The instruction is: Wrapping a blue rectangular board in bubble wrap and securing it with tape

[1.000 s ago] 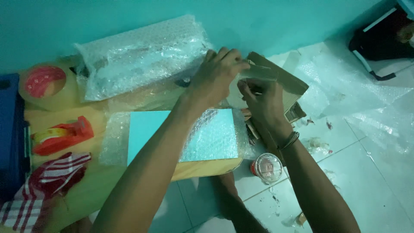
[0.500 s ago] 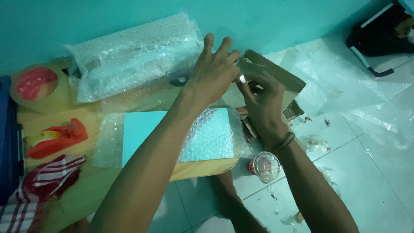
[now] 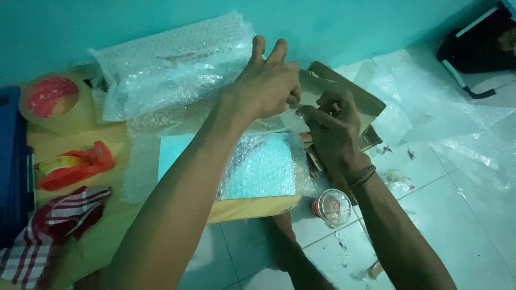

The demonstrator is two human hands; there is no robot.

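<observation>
My left hand (image 3: 266, 86) reaches across the low yellow table (image 3: 252, 207). Its thumb and forefinger pinch the near edge of a brown cardboard piece (image 3: 344, 88), and the other fingers stick up and apart. My right hand (image 3: 333, 129), with a dark band at the wrist, meets it there. Its fingertips are closed on a small thin bit at the same edge, too small to make out. Under my left forearm lies a flat teal panel (image 3: 258, 166) covered with bubble wrap.
A big bubble-wrap bundle (image 3: 172, 64) leans on the teal wall. At left are a clear tape roll (image 3: 54, 102), a red tape dispenser (image 3: 72, 166), a checked cloth (image 3: 48, 225) and a blue box (image 3: 11, 161). On the tiled floor are a lidded cup (image 3: 333, 207), plastic sheeting (image 3: 457, 123) and a black bag (image 3: 478, 48).
My left hand has loosened from a full grip on the cardboard to a pinch, with its fingers raised and spread. My right hand has shifted slightly along the cardboard's edge.
</observation>
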